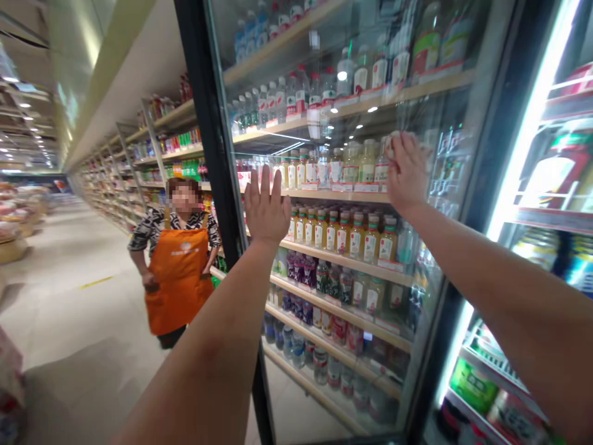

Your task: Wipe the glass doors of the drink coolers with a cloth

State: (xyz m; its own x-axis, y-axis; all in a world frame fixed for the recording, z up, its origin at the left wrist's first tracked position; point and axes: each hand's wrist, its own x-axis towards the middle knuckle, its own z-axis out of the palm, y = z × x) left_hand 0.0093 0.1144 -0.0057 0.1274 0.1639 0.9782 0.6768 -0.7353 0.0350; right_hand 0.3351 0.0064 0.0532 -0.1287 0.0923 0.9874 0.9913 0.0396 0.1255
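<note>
- One tall glass door [333,133] filled the centre, standing open beside a lit drinks cooler [551,213] at 3 o'clock; its long axis ran upright, and its near-left black frame [208,123] sloped from 11 towards 6 o'clock.
- The left hand [267,207], just 10 o'clock of centre, lay flat at the glass, fingertips pointing to 12, fingers slightly apart.
- The right hand [407,170], at 2 o'clock, pointed towards 11, fingers bent and close together; something pale showed at the tips, but I cannot tell whether they were clamped on it.
- Through the pane showed yellow juice bottles [343,238], upright in a row, with white labels marked in red, too small to read.
- Between 8 and 9 o'clock stood a person in an orange apron [178,278]; pale lettering crossed its chest, illegible.
- A green pack [472,383] sat at 4 o'clock, its writing blurred.
</note>
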